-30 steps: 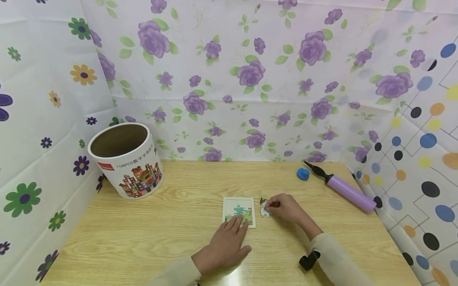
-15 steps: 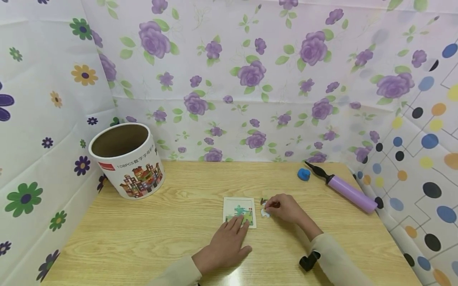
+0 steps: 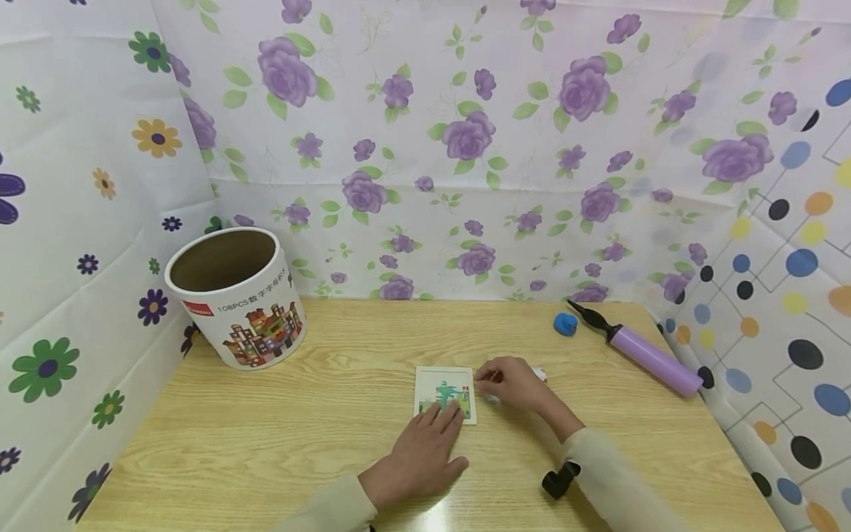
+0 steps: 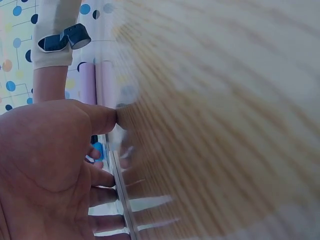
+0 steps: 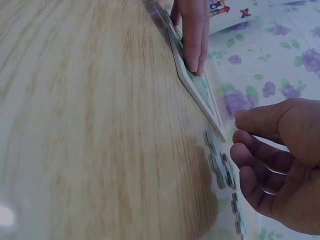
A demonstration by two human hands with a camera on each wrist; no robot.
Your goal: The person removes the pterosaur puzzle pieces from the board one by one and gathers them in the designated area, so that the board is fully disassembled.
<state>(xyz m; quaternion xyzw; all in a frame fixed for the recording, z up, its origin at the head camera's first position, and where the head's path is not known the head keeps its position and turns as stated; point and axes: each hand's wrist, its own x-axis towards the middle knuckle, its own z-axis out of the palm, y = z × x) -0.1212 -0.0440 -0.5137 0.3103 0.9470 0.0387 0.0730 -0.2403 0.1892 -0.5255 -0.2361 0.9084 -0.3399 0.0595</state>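
Observation:
A small square jigsaw puzzle (image 3: pixel 446 375) in a pale frame lies on the table, partly filled with green and teal pieces. My left hand (image 3: pixel 425 449) rests on its lower part, fingers straight. In the right wrist view, these fingers (image 5: pixel 194 42) lie over the board. My right hand (image 3: pixel 515 384) is at the frame's right edge. Its thumb and forefinger are close together in the right wrist view, the other fingers curled; I cannot tell whether a piece is pinched there. Loose puzzle pieces (image 5: pixel 215 160) lie below that hand, and another piece (image 3: pixel 540 374) shows behind it.
A large white printed bucket (image 3: pixel 246 310) stands at the back left. A small blue toy (image 3: pixel 565 324) and a purple hand pump (image 3: pixel 651 358) with a black nozzle lie at the back right. Patterned cloths (image 3: pixel 425 148) enclose the wooden table (image 3: pixel 299 428).
My right hand has moved left from the loose pieces to the frame's right edge, exposing one piece behind it. The left hand stays on the puzzle.

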